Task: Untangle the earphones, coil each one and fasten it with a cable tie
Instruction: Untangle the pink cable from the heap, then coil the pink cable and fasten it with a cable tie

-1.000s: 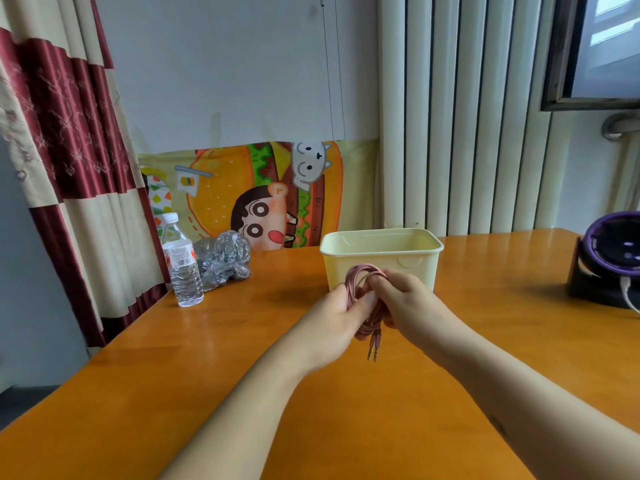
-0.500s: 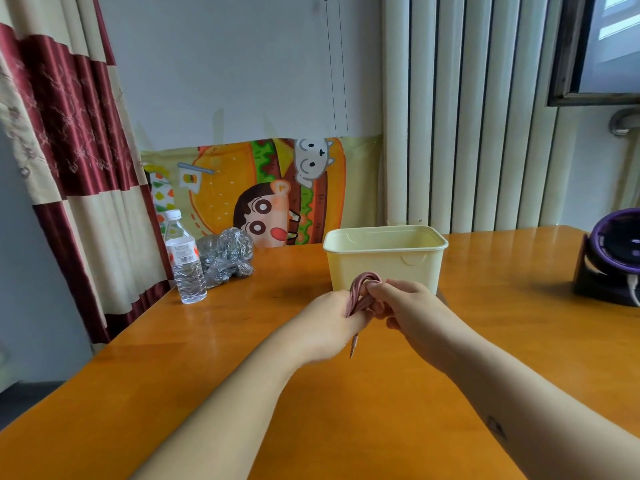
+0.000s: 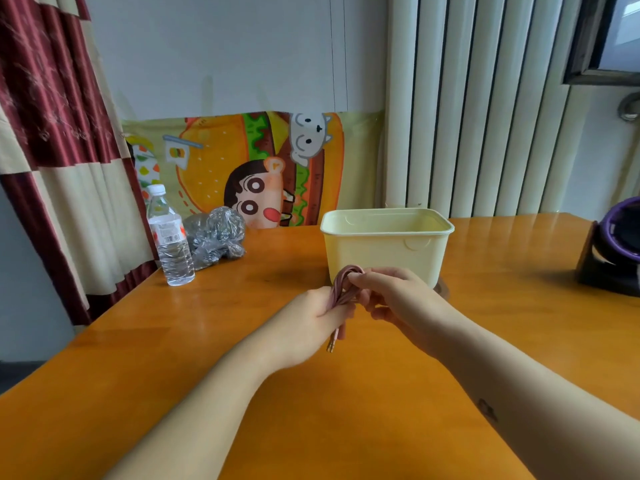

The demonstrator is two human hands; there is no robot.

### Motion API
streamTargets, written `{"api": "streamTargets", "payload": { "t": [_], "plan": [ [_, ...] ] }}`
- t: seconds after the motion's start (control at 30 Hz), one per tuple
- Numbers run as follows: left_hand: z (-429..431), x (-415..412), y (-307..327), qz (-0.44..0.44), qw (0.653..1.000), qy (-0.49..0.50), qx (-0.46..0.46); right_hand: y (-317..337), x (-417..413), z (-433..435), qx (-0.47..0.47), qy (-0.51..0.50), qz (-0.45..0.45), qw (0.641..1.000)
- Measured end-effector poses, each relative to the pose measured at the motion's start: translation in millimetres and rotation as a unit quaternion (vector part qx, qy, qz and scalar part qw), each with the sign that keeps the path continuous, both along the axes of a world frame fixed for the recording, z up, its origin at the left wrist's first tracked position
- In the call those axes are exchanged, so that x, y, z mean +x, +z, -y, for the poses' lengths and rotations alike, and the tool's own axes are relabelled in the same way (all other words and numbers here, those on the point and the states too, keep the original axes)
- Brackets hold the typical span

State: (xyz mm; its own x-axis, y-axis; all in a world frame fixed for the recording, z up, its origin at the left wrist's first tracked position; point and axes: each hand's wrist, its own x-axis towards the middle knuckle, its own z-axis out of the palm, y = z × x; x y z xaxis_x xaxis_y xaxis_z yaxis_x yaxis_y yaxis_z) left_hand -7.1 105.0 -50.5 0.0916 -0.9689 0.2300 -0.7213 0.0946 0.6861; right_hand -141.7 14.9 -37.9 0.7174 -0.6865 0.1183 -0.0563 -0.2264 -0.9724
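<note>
1. Head view, progress: you have one pink earphone cable (image 3: pixel 343 285) gathered into a tight bundle of loops, so for this one the untangling and most of the coiling look done. One plug end (image 3: pixel 331 346) hangs free below the bundle, just above the table (image 3: pixel 311 417), so the tail is not yet tucked in.
2. Head view, what is left: I can see no cable tie on the bundle, in your hands or on the table. Fastening seems to be the open step. Whether more earphones wait in the yellow tub (image 3: pixel 384 252) just behind your hands, I cannot tell; its inside shows nothing from here.
3. Head view, grip: your left hand (image 3: pixel 310 318) grips the lower part of the bundle, with the loops running out past the thumb side. Your right hand (image 3: pixel 393 297) pinches the top of the loops with its fingertips, the other fingers curled beneath.
4. Head view, position: the bundle stands roughly upright between your two hands, held clear of the table, in front of the tub wall. The hands are close together, nearly touching, with the cable between them.
</note>
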Motion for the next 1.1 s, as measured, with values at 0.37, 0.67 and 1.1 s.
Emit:
{"api": "streamTargets", "payload": {
  "t": [0.37,0.67,1.1],
  "plan": [
    [20.6,68.8,-26.5,-0.238,0.955,0.161,-0.073,-19.8,55.7,41.9,-0.038,0.005,-0.032,0.999],
    [34.1,88.9,-50.7,-0.354,0.911,0.209,-0.02,-69.1,102.0,52.9,-0.215,-0.051,-0.341,0.914],
    [37.3,43.7,-61.7,-0.418,0.901,0.098,0.068,-74.6,56.3,35.8,0.206,0.025,0.087,0.974]
  ]
}}
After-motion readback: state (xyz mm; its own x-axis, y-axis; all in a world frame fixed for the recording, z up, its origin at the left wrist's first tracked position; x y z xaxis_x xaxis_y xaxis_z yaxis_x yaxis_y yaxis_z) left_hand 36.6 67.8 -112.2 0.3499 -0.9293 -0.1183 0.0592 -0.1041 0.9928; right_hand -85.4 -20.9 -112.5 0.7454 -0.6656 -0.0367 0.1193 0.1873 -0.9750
